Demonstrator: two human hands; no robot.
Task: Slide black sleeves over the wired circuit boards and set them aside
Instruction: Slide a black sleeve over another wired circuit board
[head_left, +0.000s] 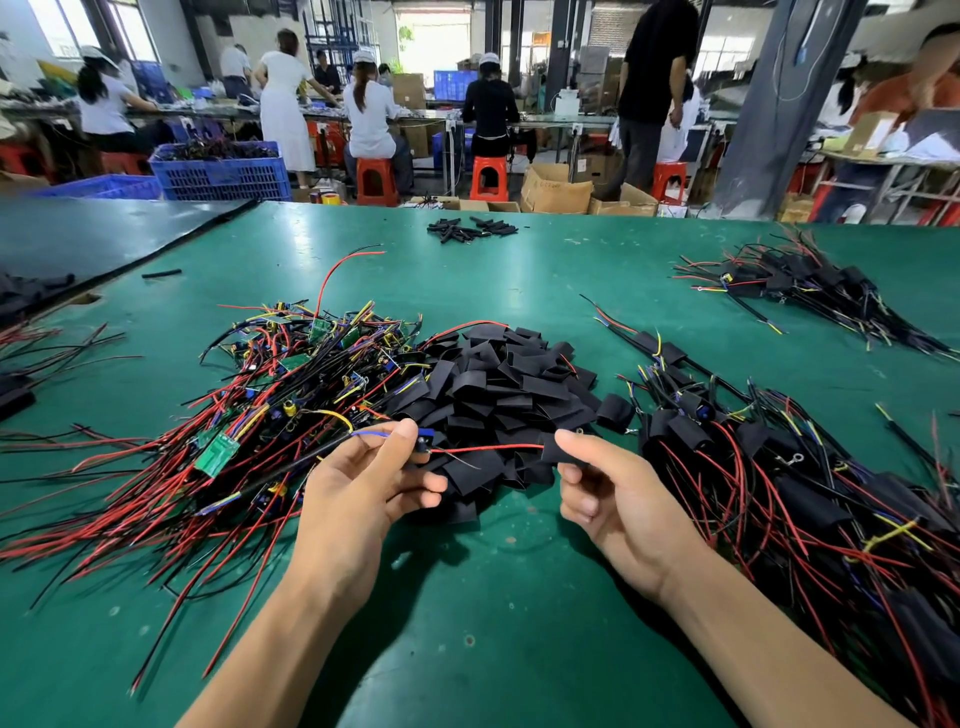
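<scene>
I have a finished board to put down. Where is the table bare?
Bare green table lies nearside between left hand and right hand, and beyond the sleeve pile up to the small tube bundle. Crowded: wired boards left, sleeved boards right.

A single head-worn wide-angle view looks forward and down across the green surface (519, 270), close over its near edge. Its far edge sits high in frame, with the workshop beyond.

The left hand (358, 499) pinches a wired board (423, 437) whose red wire (488, 448) reaches a black sleeve (554, 453) pinched by the right hand (618, 499), above a sleeve pile (498, 384).
</scene>
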